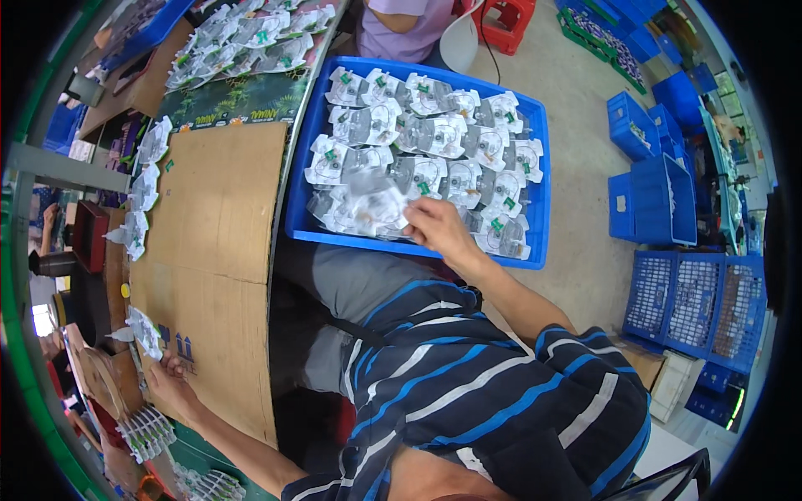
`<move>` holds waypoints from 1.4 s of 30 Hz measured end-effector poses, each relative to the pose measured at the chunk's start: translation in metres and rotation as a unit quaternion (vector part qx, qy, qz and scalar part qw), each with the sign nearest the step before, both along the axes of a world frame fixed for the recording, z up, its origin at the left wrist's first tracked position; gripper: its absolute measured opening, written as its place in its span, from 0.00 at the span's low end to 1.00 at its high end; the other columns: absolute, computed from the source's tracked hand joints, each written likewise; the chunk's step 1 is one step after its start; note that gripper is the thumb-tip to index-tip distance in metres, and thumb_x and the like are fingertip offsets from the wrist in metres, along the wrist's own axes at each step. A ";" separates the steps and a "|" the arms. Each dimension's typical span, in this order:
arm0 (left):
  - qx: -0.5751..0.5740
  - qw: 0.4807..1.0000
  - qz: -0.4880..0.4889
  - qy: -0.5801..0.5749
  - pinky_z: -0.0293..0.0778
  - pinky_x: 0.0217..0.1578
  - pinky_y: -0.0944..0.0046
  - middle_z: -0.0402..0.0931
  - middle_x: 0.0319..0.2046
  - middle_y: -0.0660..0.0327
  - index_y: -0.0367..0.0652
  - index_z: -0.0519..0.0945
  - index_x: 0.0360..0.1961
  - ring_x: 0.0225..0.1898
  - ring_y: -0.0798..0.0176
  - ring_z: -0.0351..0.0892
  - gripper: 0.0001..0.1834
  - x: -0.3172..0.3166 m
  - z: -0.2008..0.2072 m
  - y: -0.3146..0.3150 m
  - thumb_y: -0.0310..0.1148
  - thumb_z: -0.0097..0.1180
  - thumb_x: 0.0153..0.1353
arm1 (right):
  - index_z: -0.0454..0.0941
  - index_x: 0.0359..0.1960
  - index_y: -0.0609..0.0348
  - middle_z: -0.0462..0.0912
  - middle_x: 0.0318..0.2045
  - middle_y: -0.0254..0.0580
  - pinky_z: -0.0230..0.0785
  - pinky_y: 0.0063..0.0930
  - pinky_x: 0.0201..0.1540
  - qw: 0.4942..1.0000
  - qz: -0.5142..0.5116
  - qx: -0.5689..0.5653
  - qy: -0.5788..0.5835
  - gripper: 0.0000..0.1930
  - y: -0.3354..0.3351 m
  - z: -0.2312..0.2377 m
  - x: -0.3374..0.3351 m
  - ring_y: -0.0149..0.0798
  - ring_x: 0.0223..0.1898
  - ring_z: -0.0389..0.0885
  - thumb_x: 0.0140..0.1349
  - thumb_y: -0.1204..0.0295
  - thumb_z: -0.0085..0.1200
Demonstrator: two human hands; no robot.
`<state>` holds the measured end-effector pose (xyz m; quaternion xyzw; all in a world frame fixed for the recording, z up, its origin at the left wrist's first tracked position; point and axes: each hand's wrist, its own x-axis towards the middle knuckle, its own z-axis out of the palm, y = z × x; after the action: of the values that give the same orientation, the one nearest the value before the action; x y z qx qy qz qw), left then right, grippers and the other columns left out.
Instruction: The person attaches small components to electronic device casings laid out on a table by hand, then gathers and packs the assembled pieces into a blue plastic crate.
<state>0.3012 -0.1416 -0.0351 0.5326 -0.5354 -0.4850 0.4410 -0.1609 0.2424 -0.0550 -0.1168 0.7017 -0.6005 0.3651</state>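
Note:
My right hand (440, 228) reaches over the blue tray (422, 252), its fingers pinching a white plastic housing (378, 206) that is smeared by motion. Beneath it, the tray holds rows of similar white housings (443, 134) with green pieces and thin dark wires. At the left, my left hand (170, 380) is at the cardboard's edge, fingers curled at the lower end of another white housing (144, 332). Further along that same edge stand several more white housings (144, 188) in a line.
Flat cardboard (213, 209) covers the worktable, with a pile of white housings (251, 42) at its far end. A person in a lilac top (393, 37) sits beyond the tray, near a red stool (505, 21). Blue crates (664, 196) stand on the floor at the right.

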 end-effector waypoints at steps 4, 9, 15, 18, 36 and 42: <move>0.018 0.998 -0.056 0.004 0.69 0.20 0.73 0.83 0.32 0.54 0.36 0.74 0.45 0.23 0.70 0.78 0.13 -0.057 0.026 0.031 0.38 0.47 0.74 | 0.79 0.36 0.68 0.85 0.33 0.47 0.69 0.21 0.25 0.968 -0.045 -0.089 -0.229 0.09 0.003 -0.036 -0.006 0.30 0.28 0.81 0.66 0.72 0.57; 0.022 0.984 -0.175 -0.027 0.69 0.19 0.73 0.82 0.30 0.53 0.37 0.72 0.47 0.21 0.69 0.78 0.11 -0.148 0.056 0.085 0.36 0.48 0.75 | 0.78 0.40 0.71 0.85 0.39 0.50 0.77 0.24 0.33 0.911 -0.101 -0.164 -0.365 0.08 -0.025 -0.037 -0.006 0.34 0.35 0.84 0.68 0.76 0.54; 0.078 0.940 -0.332 -0.037 0.70 0.18 0.73 0.83 0.29 0.53 0.38 0.73 0.47 0.20 0.68 0.79 0.12 -0.230 0.057 0.123 0.37 0.48 0.75 | 0.70 0.51 0.78 0.78 0.54 0.59 0.79 0.33 0.56 0.846 -0.207 -0.282 -0.402 0.13 -0.055 -0.045 0.002 0.47 0.55 0.81 0.72 0.76 0.49; 0.083 0.914 -0.391 -0.074 0.71 0.18 0.72 0.83 0.29 0.53 0.37 0.73 0.49 0.21 0.68 0.80 0.12 -0.275 0.057 0.139 0.36 0.47 0.76 | 0.69 0.51 0.79 0.77 0.55 0.62 0.77 0.35 0.60 0.830 -0.213 -0.295 -0.423 0.13 -0.060 -0.043 -0.001 0.49 0.58 0.79 0.73 0.77 0.47; -0.452 0.554 -0.591 -0.373 0.79 0.30 0.46 0.81 0.29 0.49 0.42 0.72 0.42 0.30 0.41 0.84 0.11 -0.517 -0.018 0.222 0.22 0.55 0.58 | 0.77 0.54 0.65 0.83 0.33 0.40 0.71 0.18 0.26 0.937 0.051 -0.128 -0.321 0.15 0.049 -0.023 0.038 0.27 0.28 0.80 0.71 0.69 0.51; -0.469 0.536 -0.601 -0.361 0.81 0.28 0.51 0.82 0.30 0.51 0.43 0.75 0.43 0.30 0.45 0.86 0.14 -0.530 -0.031 0.236 0.22 0.59 0.55 | 0.77 0.53 0.65 0.84 0.33 0.39 0.71 0.17 0.26 0.933 0.068 -0.129 -0.328 0.14 0.056 -0.023 0.032 0.26 0.28 0.79 0.72 0.69 0.50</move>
<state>-0.2287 0.0949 -0.0662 -0.0680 -0.9943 -0.0816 0.0016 -0.1290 0.2984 -0.0785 -0.0073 0.4497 -0.6648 0.5965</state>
